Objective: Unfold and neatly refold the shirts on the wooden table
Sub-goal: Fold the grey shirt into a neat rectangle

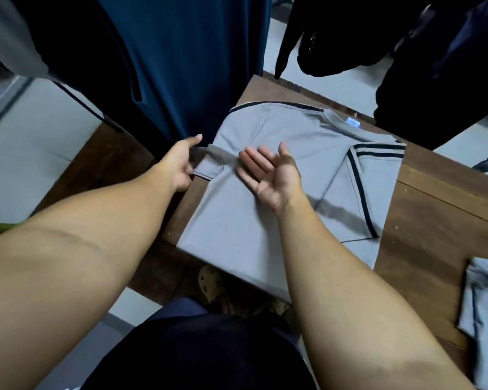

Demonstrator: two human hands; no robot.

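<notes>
Left hand (pixel 181 164): my fingers curl round the short sleeve (pixel 209 163) of the grey shirt, at its left edge, with my thumb raised above the cloth. A narrow, holding grip.
Right hand (pixel 271 175): wide and flat, fingers straight and close together, palm turned up and to the left. Its outer edge lies on the chest of the shirt, just beside the sleeve that I hold.
Grey shirt (pixel 237 226): spread on the wooden table (pixel 423 215), collar away from me, hem hanging a little over the near edge. Its right side is folded inward, so the dark stripes run down the cloth.
Second grey shirt (pixel 485 319): folded, on the table at my far right, well apart from both hands.
Dark blue garment (pixel 166 66): hangs beyond the table, just behind my left hand.
Black garments (pixel 406 52): hang at the upper right, over the far edge of the table.
Floor (pixel 26 153): pale tiles, on the left.
</notes>
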